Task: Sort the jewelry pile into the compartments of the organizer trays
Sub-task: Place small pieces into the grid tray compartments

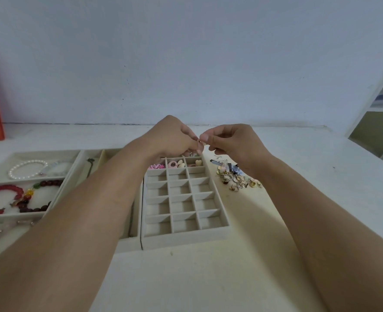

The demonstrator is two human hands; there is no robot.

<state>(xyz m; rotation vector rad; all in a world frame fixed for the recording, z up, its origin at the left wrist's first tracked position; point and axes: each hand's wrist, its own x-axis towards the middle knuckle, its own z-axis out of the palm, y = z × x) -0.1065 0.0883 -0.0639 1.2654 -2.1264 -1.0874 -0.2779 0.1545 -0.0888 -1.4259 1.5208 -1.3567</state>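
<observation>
I see both forearms stretched forward, left hand [174, 137] and right hand [229, 143] meeting fingertip to fingertip, pinching 1 tiny unclear piece above the beige velvet grid tray [181, 239]; the mixed metal jewelry pile [238, 179] lies just right of it on the table [208, 278].

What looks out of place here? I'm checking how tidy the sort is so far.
Only the loose jewelry pile, lying unsorted on the table right of the grid tray. The pearl bracelet and the red bracelet lie inside their compartments.
</observation>
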